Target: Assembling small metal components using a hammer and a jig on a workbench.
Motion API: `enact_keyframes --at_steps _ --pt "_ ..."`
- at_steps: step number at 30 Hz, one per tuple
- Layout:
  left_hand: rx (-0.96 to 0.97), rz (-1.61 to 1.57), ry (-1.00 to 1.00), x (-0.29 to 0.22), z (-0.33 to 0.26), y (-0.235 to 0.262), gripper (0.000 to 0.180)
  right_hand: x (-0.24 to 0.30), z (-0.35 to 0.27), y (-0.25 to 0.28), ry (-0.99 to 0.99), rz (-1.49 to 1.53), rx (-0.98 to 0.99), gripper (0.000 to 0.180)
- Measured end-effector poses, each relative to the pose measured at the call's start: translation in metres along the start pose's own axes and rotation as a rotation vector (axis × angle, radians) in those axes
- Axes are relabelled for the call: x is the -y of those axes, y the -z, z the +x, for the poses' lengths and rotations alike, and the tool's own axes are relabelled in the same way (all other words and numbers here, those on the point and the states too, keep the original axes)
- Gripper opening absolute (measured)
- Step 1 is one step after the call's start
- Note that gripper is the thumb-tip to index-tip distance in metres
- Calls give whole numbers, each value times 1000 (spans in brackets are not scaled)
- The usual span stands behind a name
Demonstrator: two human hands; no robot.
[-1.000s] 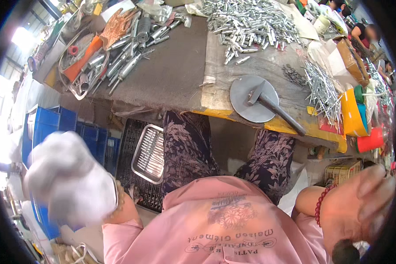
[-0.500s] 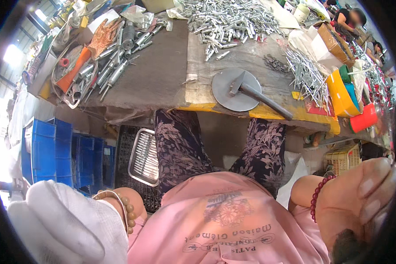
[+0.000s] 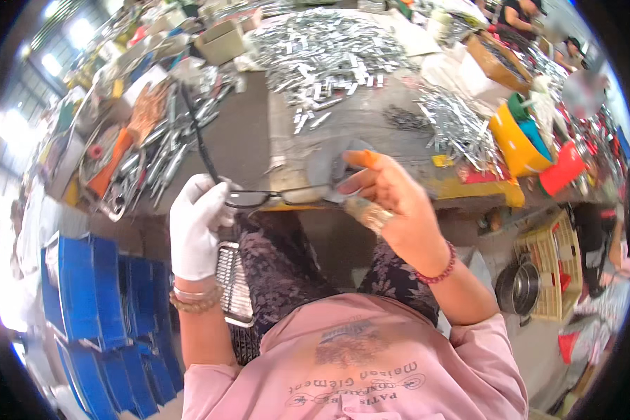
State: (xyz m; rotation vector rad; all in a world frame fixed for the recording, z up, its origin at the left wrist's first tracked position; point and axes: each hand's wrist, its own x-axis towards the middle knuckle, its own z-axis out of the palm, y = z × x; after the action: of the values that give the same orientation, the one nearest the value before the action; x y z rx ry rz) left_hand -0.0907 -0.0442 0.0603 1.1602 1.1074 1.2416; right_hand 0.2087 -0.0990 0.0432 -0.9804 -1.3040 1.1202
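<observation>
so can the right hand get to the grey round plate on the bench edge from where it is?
Probably yes. The right hand is raised directly in front of the grey round plate, nothing between them, but its fingers pinch the glasses, also held by the left hand.

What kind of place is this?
Probably a small workshop or factory: a workbench holds heaps of metal parts, with blue crates stacked beside it. The hands hold a pair of glasses.
</observation>
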Motion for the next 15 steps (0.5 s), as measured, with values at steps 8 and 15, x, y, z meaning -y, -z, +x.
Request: enact_keyframes --at_steps 8,15 --pt "-14 207 158 31 66 1 15 -10 -50 75 -10 -329 -314 39" --pt "20 228 180 48 72 47 10 -9 -74 174 142 -709 -774 37"
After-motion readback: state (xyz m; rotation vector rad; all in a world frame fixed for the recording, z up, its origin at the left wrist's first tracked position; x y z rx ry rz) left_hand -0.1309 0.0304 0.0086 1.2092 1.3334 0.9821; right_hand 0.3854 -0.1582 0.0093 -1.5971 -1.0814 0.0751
